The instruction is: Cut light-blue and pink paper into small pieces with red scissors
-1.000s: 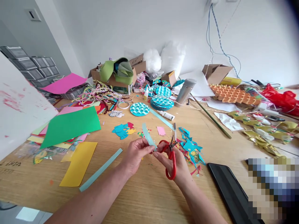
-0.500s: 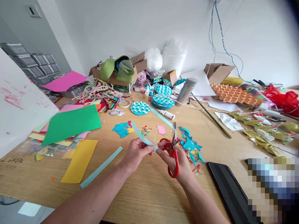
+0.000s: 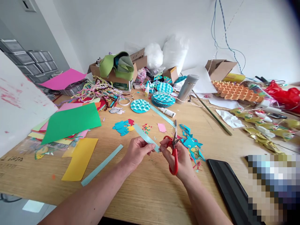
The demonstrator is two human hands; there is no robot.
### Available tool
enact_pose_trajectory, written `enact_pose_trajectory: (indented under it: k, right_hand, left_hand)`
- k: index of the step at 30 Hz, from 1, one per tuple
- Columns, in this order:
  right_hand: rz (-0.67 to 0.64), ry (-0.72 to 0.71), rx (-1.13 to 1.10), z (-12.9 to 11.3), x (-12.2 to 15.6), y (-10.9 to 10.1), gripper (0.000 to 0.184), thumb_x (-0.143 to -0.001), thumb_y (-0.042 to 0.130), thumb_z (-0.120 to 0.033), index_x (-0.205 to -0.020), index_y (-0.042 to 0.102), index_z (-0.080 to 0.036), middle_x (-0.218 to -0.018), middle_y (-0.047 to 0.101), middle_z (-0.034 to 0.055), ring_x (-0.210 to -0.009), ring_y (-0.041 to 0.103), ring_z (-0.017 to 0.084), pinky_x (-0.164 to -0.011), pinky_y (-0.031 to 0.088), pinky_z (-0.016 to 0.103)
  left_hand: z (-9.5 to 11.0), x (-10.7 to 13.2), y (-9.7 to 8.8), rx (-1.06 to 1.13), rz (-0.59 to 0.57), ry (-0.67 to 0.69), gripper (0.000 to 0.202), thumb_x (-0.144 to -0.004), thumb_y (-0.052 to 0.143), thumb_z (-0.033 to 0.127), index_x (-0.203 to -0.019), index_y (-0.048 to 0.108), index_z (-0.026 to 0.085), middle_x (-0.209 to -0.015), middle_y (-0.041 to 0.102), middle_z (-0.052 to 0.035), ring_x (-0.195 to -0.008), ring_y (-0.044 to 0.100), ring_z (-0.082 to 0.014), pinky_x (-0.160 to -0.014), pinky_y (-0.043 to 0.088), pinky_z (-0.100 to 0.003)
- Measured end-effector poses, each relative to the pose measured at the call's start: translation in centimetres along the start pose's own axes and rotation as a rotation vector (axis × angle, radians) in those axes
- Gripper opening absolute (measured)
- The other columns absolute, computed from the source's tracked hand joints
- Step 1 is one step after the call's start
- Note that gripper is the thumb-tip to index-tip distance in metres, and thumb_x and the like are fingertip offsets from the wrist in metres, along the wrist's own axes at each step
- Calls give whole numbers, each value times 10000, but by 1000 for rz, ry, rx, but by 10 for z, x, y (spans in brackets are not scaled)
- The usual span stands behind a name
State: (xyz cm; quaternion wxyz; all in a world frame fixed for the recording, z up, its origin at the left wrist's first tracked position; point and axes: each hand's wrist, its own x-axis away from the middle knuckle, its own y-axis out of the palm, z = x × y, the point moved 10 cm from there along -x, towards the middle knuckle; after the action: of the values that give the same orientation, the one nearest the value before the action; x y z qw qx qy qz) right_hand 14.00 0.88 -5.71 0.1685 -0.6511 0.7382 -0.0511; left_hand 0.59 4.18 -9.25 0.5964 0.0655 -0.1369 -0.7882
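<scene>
My left hand [image 3: 136, 153] pinches the near end of a light blue paper strip [image 3: 145, 136] that slants up and to the left above the wooden table [image 3: 150, 187]. My right hand [image 3: 179, 159] carries red-handled scissors [image 3: 173, 149] with the blades pointing up, and its fingertips also touch the strip's near end. Both hands meet just above the table's middle. Right of the scissors lies a heap of blue paper cut-outs [image 3: 191, 144].
A second blue strip [image 3: 102, 165], a yellow sheet [image 3: 81, 158] and a green sheet [image 3: 71, 122] lie at the left. Blue scalloped discs [image 3: 140, 106], a glue tube [image 3: 167, 112], a metal flask [image 3: 187, 88] and boxes stand behind. A black tablet [image 3: 228, 187] lies at the right.
The strip has turned from nearly upright to slanting left. Both hands shifted slightly up and away, with the scissors still upright in my right hand.
</scene>
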Motion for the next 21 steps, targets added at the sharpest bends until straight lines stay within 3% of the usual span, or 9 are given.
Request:
enact_pose_trajectory:
  k: [4, 7, 9, 11, 14, 17, 21]
  right_hand:
    - [206, 44, 231, 10, -5, -30, 139, -761, 589, -322, -822, 557, -202, -788, 630, 53, -716, 612, 217, -635, 466, 328]
    - [258, 179, 296, 26, -9, -48, 195, -752, 616, -389, -767, 552, -205, -698, 641, 51, -610, 596, 211, -582, 449, 333]
    - [306, 189, 308, 25, -10, -57, 216, -755, 623, -409, -777, 563, -203, -707, 651, 59, -620, 597, 217, -602, 450, 347]
    - [290, 95, 213, 15, -10, -53, 236, -766, 629, -406, -865, 588, -196, -865, 680, 93, -774, 623, 242, -708, 465, 373]
    - [99, 8, -71, 4, -9, -22, 295, -777, 660, -389, -989, 585, -199, -1035, 671, 104, -977, 605, 249, -859, 450, 381]
    - [18, 46, -186, 3, -2, -2, 311, -755, 699, -388, -970, 580, -197, -937, 659, 74, -923, 610, 232, -821, 469, 352]
    - [18, 50, -196, -2, 0, 0, 268, -762, 689, -386, -916, 586, -192, -821, 606, 39, -808, 590, 205, -722, 476, 315]
  left_hand:
    - [-1, -1, -12, 21, 120, -3, 170, -657, 728, 298, -613, 666, 147, -574, 650, -23, -496, 517, -91, -486, 370, -218]
    - [-5, -3, -13, 83, 121, -32, 202, -653, 747, 335, -628, 668, 150, -603, 655, -22, -480, 494, -81, -476, 348, -220]
    - [-6, -3, -12, 114, 104, -48, 224, -650, 757, 349, -626, 665, 147, -607, 647, -23, -484, 493, -81, -483, 346, -224]
    - [-8, -3, -11, 131, 99, -66, 240, -653, 761, 358, -617, 660, 143, -602, 635, -22, -488, 489, -79, -484, 337, -224]
    - [-8, -2, -9, 155, 101, -78, 242, -652, 765, 360, -617, 663, 143, -598, 618, -14, -496, 480, -76, -488, 334, -223]
    - [-6, 0, -5, 152, 91, -79, 241, -647, 768, 362, -622, 679, 139, -603, 608, -14, -503, 465, -72, -500, 350, -224]
    - [1, 2, 1, 159, 45, -44, 258, -640, 779, 363, -732, 711, 132, -654, 612, -24, -536, 473, -79, -534, 395, -229]
